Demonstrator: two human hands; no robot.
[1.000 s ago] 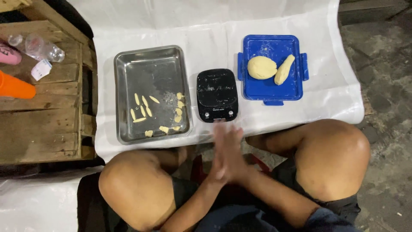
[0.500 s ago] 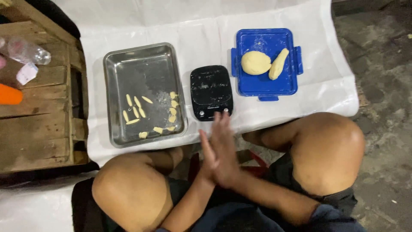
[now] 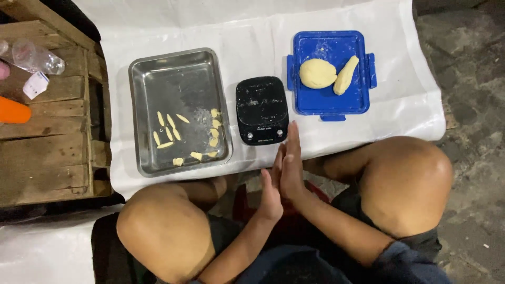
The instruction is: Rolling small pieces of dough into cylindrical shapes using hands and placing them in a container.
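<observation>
Two hands are pressed flat palm to palm between the person's bare knees, the right hand (image 3: pixel 291 167) reaching a little further forward than the left hand (image 3: pixel 271 193); whether anything lies between the palms cannot be told, and neither grip shows any object. The right fingertips (image 3: pixel 292 129) sit just beside the near edge of a black kitchen scale (image 3: pixel 261 109), which lies on a white sheet (image 3: pixel 252 37) spread over the floor. Left of the scale, near the sheet's left edge, a steel tray (image 3: pixel 179 71) holds small pale dough strips (image 3: pixel 167 129) and a column of small dough bits (image 3: pixel 214 129) along its right wall and near corner. Right of the scale, toward the sheet's far right corner, a blue plastic lid (image 3: pixel 329 102) carries a round dough lump (image 3: pixel 317 73) and a long dough piece (image 3: pixel 345 75), the two touching or nearly so. Beyond the sheet's left edge a wooden pallet (image 3: pixel 47 142) bears a clear plastic bottle (image 3: pixel 37 57) and an orange object (image 3: pixel 13 110)
</observation>
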